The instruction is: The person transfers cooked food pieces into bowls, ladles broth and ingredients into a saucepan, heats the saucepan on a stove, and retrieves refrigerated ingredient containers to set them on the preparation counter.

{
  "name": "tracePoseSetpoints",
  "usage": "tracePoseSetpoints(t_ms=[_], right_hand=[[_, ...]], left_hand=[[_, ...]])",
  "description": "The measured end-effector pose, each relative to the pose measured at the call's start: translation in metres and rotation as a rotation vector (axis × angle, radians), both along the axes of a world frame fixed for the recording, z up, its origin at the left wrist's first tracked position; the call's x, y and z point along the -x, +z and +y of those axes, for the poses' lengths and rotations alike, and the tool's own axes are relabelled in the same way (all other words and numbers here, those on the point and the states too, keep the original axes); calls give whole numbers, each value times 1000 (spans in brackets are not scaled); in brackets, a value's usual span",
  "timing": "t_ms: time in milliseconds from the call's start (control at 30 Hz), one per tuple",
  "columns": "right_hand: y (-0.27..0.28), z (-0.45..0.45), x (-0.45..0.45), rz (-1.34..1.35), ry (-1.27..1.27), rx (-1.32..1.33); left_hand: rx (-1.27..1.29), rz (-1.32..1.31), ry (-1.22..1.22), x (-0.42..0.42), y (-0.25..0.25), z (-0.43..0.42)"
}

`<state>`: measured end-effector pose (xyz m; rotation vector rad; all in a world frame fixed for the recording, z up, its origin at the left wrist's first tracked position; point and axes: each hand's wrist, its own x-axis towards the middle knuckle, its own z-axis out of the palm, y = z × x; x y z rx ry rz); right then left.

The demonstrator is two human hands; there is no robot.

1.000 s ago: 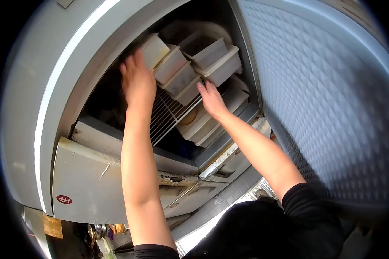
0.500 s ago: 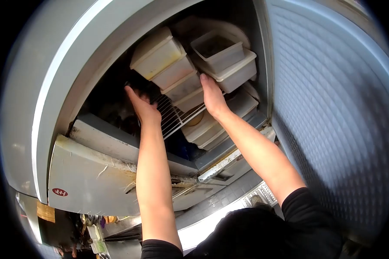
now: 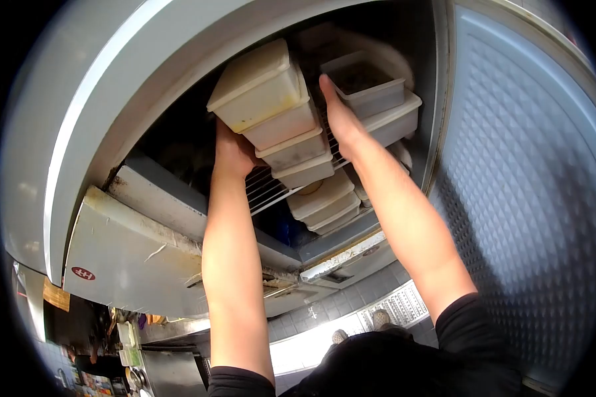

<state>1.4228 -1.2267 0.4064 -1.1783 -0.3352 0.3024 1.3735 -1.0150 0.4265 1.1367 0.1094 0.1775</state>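
Observation:
A stack of several white plastic food containers (image 3: 257, 83) with lids stands on a wire shelf (image 3: 271, 192) inside an open refrigerator. My left hand (image 3: 233, 149) is at the stack's left side, its fingers mostly hidden behind the containers. Along the right side, my right hand (image 3: 342, 122) reaches in with fingers stretched out, between the stack and an uncovered container (image 3: 371, 102). I cannot tell whether either palm presses on the stack. That uncovered container has dark contents and rests on a lidded white container (image 3: 397, 122).
More white containers (image 3: 328, 205) sit below the wire shelf. The blue quilted refrigerator door (image 3: 523, 165) stands open on the right. Lower doors (image 3: 139, 255) with worn edges lie below the compartment. A metal counter (image 3: 172, 374) is at the lower left.
My left hand has moved in behind the left side of the stack. My right hand has reached further in along its right side. The view has shifted slightly.

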Motion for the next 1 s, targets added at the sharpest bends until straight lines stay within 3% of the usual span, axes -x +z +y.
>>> tracePoseSetpoints(t_ms=[67,200,333,567,633,833,1000], right_hand=[[10,7,-11,26,-7,-12],[0,37,-44,3,256,-59],[6,20,-14,-34,326,-151],[17,-39,98,34,9,-127],[-3,-53,118,11,-33,-156],[-89,-95,221,51,-176,-44],[-156,-71,286,16,58,133]], left_hand=[[-30,19,53,-2,0,3],[10,9,93,2,-4,-3],[-27,-57,163,18,-10,-17],[-54,-124,131,106,-11,-73],[1,-27,207,143,-7,-100],[-11,-135,-49,253,-71,-106],[22,-23,64,381,-166,-91]])
